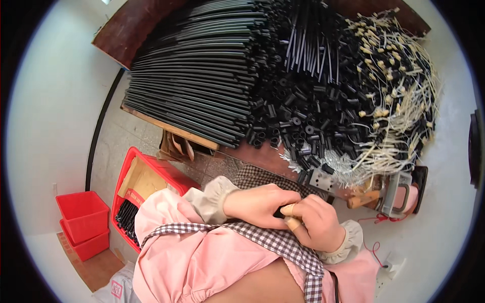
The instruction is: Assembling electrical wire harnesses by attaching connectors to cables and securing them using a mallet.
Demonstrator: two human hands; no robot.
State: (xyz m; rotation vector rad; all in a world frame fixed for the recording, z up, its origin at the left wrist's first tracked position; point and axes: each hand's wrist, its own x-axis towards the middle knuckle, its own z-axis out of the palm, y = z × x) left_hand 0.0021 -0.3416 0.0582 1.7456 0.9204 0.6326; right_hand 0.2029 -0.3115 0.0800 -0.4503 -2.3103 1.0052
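Observation:
My two hands meet close to my body, just off the table's near edge. My left hand is closed around a small black piece, of which only a bit shows between the hands; its kind cannot be made out. My right hand has its thumb and forefinger, both wrapped in tan tape or finger covers, pinched at that same piece. Beyond my hands, black cylindrical sleeves lie in a loose heap on the dark red table. A metal block with holes sits near the table's edge by my right hand.
Long black rods are stacked at the left of the table. White wires with cream connectors pile up at the right. A wooden-handled tool lies near a clear holder. Red bins and a red crate stand at left.

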